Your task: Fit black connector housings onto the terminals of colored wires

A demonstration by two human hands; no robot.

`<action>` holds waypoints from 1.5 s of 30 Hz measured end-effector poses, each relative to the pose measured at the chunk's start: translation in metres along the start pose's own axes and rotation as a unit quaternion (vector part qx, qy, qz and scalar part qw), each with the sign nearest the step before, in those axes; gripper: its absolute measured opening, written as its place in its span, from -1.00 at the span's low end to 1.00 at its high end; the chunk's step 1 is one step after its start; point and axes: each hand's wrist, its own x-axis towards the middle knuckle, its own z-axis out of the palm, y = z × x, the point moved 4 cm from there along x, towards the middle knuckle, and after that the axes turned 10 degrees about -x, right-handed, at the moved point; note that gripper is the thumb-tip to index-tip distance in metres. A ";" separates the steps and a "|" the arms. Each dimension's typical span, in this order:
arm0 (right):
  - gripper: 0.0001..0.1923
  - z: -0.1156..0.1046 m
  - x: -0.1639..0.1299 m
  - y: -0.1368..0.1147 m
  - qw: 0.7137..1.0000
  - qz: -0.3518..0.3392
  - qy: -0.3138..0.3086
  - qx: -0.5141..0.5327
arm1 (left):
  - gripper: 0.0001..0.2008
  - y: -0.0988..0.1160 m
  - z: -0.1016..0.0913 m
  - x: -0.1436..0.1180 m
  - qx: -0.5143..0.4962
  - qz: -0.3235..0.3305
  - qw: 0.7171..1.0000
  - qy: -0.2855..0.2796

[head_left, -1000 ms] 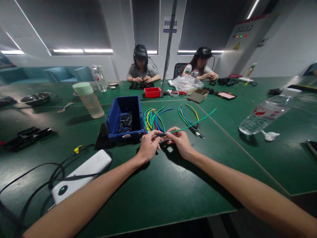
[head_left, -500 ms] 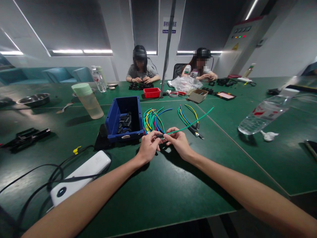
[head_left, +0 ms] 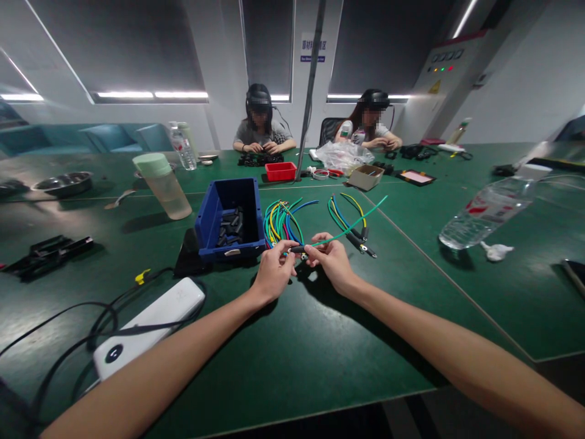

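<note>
Your left hand (head_left: 273, 275) and right hand (head_left: 331, 261) pinch a small black sleeve (head_left: 297, 249) on the near end of a green wire (head_left: 347, 230), which runs away rightward, with the blue bin (head_left: 229, 218) just beyond your left hand.

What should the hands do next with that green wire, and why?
Probably slide the black sleeve further along the green wire. The left hand pinches the sleeve at the wire's near end, the right hand grips the wire just behind it, and finished wires lie nearby.
</note>
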 end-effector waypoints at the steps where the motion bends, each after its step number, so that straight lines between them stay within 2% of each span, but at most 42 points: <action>1: -0.53 0.000 0.000 0.000 1.000 0.000 0.001 0.000 | -0.74 0.000 0.000 0.000 0.003 0.001 1.000 -0.001; 23: -0.53 0.003 0.000 0.003 0.999 -0.011 -0.041 -0.011 | -0.79 -0.002 0.001 0.001 -0.008 0.001 1.000 0.001; 45: -0.54 0.001 0.001 0.005 0.999 -0.014 -0.036 -0.018 | -0.79 0.000 0.003 0.001 -0.019 -0.004 1.000 -0.002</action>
